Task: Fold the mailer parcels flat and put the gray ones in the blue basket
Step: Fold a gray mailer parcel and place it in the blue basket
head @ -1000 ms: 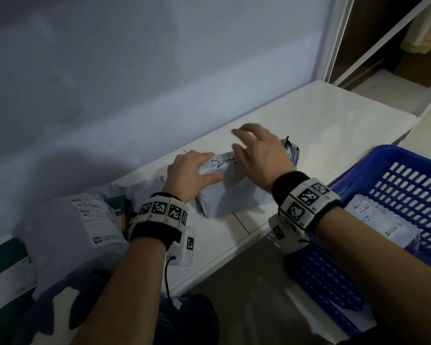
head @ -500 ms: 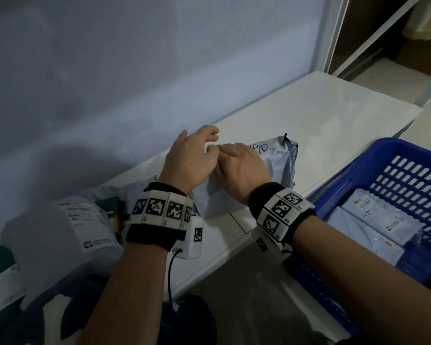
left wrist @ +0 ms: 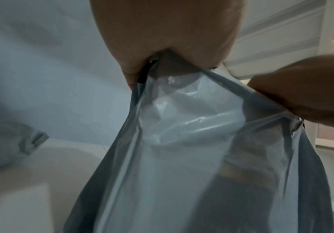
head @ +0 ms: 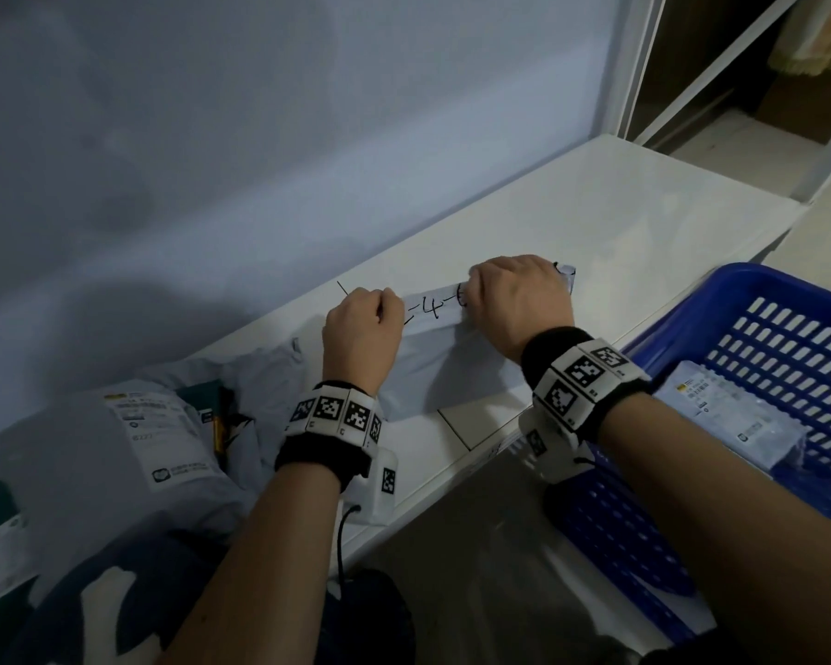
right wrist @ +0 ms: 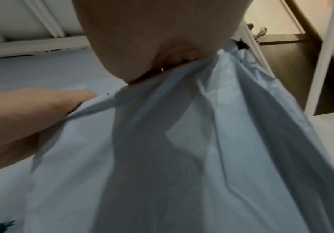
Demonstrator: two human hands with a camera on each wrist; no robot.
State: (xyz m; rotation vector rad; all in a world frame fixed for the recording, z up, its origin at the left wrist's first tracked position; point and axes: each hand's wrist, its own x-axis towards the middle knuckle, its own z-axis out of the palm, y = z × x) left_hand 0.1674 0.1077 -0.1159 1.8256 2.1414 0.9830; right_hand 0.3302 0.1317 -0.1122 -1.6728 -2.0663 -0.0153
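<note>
Near edge of the tabletop (head: 456, 453): the lower part of the gray mailer (head: 447, 362) hangs down to it or lies on it; which one cannot be settled from the head view. If it drags there as you fold, the crease will run crooked.

Left hand (head: 363, 328): your grip is closed on the mailer's top edge at its left end, fingers curled over the film. Right hand (head: 519, 300): your grip is closed on the same edge at its right end. The band of film with handwriting spans the gap between your two hands.

Risks from this hold:
- The film is thin and glossy. If one grip slackens, that end will probably slip out and the fold will open.
- Both wrist views show diagonal wrinkles running down from each grip. Press these flat, or trapped air will likely puff the parcel up again.
- Pull evenly. A harder pull on one end will skew the edge.

Right of the tabletop: the blue basket (head: 692, 300) stands near your right wrist, with a labelled parcel (head: 725, 415) inside it. If the mailer is carried across loosely folded, it may spring open on landing.

Left end of the tabletop: a pile of other parcels (head: 130, 439) lies near your left wrist. A wide sweep of that arm could disturb it.
</note>
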